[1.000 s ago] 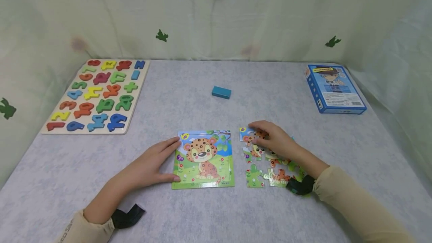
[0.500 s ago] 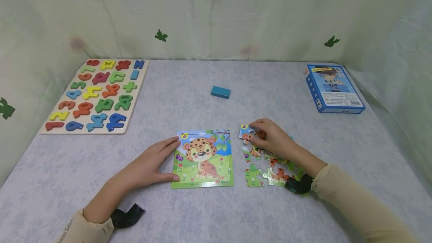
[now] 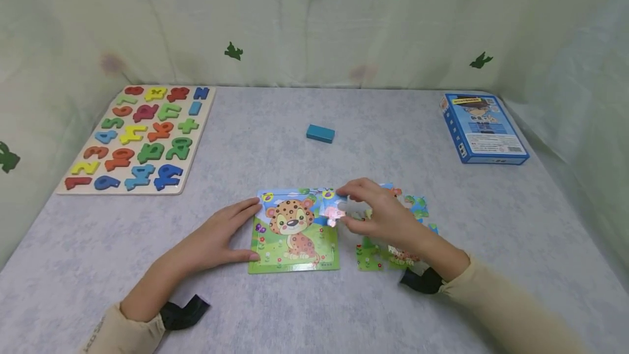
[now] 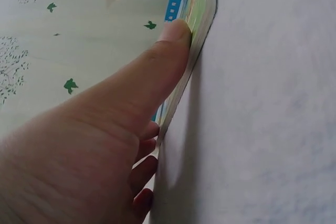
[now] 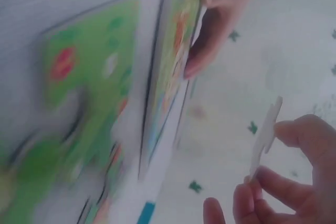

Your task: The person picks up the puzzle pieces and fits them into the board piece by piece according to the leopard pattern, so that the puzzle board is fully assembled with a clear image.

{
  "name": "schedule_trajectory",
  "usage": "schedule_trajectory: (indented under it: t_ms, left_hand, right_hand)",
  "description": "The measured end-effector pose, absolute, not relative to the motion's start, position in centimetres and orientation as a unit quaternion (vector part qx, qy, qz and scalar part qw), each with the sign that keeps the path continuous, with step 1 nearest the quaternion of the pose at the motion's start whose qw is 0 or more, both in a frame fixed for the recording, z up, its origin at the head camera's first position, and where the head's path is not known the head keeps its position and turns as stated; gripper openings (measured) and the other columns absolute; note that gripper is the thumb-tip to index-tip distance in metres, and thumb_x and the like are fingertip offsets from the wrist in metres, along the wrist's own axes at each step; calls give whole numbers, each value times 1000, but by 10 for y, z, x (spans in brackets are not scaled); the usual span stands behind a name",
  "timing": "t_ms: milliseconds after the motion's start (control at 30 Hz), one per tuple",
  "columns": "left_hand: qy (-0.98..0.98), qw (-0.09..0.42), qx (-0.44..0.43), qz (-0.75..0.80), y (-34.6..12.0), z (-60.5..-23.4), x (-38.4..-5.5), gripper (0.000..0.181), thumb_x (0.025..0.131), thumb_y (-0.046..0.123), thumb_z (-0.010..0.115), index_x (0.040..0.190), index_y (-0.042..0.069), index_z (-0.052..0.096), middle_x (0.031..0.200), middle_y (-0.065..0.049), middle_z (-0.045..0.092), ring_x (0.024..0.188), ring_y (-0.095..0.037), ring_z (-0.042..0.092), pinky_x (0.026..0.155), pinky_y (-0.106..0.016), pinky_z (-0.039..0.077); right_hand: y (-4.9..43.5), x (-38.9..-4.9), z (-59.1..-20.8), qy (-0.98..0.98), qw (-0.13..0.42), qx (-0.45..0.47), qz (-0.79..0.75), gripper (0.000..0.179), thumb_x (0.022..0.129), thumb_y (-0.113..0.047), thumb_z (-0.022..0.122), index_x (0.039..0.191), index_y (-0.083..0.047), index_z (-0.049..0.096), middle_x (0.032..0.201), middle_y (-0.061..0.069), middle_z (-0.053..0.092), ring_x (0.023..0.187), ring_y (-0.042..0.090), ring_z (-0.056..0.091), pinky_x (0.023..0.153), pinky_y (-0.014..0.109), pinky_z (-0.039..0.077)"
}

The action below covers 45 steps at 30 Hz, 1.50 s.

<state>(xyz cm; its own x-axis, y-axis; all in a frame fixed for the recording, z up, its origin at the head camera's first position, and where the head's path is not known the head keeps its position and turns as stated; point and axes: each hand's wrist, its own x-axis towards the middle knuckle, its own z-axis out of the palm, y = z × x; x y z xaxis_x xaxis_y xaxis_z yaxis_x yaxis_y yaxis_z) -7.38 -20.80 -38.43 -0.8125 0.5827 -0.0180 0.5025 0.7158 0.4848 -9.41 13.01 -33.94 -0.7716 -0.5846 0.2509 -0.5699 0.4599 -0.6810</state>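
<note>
A square leopard-cub picture board (image 3: 295,255) lies flat on the table. My left hand (image 3: 221,231) rests along its left edge, fingers extended; in the left wrist view the thumb (image 4: 173,38) touches the board's rim. Raised over the board's upper right part, a corner jigsaw piece (image 3: 329,201) with a yellow spot on blue is pinched by my right hand (image 3: 385,217). The right wrist view shows that piece (image 5: 265,137) edge-on between thumb and fingers. Several loose jigsaw pieces (image 3: 368,258) lie right of the board, partly hidden beneath the right hand and forearm.
A wooden number board (image 3: 110,141) with coloured numerals lies at the back left. A small teal block (image 3: 320,134) sits behind the picture board. At the back right lies a blue box (image 3: 484,127). A pale curtain (image 3: 275,15) hangs behind the table.
My right hand has lifted the corner jigsaw piece from the loose ones and carried it left, over the picture board's upper right. The left hand stays on the board's left edge.
</note>
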Motion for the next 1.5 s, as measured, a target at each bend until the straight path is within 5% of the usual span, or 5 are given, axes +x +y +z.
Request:
schedule_trajectory:
  t_ms: [500, 1067, 1500]
  left_hand:
    - [915, 92, 292, 264, -212, -387, -75, 90, 72, 57, 64, 141, 10, 29, 145, -6, 23, 129, -30, 23, 98, -51, 24]
    - [915, 87, 290, 265, -210, -387, -75, 90, 72, 55, 66, 140, 8, 31, 144, -9, 22, 128, -32, 23, 97, -52, 23]
    - [913, 94, 292, 269, -209, -385, -77, 90, 71, 54, 68, 140, 9, 31, 143, -11, 24, 127, -33, 24, 96, -53, 25]
  right_hand:
    - [50, -111, -368, 874, 47, -371, -311, 41, 82, -23, 63, 119, -5, 57, 111, 7, 51, 94, 14, 49, 77, 27, 43]
    - [37, -128, -386, 890, 47, -353, -287, 40, 85, -33, 62, 121, -17, 58, 124, 5, 46, 111, 19, 43, 91, 40, 33]
    - [30, -129, -384, 899, 34, -339, -276, 39, 83, -36, 62, 119, -22, 61, 116, 0, 50, 102, 16, 46, 80, 33, 35]
